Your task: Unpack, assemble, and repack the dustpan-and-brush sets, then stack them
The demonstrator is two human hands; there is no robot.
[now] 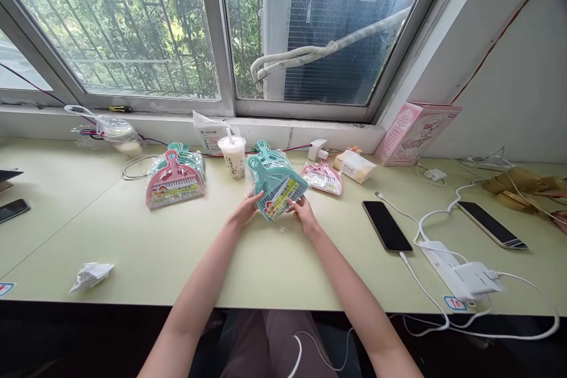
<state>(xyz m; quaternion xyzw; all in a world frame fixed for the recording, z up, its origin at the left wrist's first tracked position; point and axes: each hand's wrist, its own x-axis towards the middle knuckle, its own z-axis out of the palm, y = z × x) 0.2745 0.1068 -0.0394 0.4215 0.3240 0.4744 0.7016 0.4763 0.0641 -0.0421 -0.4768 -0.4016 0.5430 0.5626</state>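
Over the pale green flat-topped table (283,271), a teal fan-shaped plastic dustpan set (275,184) in clear wrap is held two-handed, just right of the white lidded plastic cup (233,158).
Left hand (246,209): fingers grasping the set's left edge. Right hand (305,215): fingers grasping its lower right edge, partly hidden. Recommended, in judgement: support rigid edges evenly, avoid dragging the wrap, keep the yellow-green printed label (282,197) uncovered.

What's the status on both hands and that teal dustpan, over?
Left hand and right hand holding wrapped teal dustpan at opposite sides. Dustpan angled, printed label showing. Cup nearby, not between hands and dustpan.
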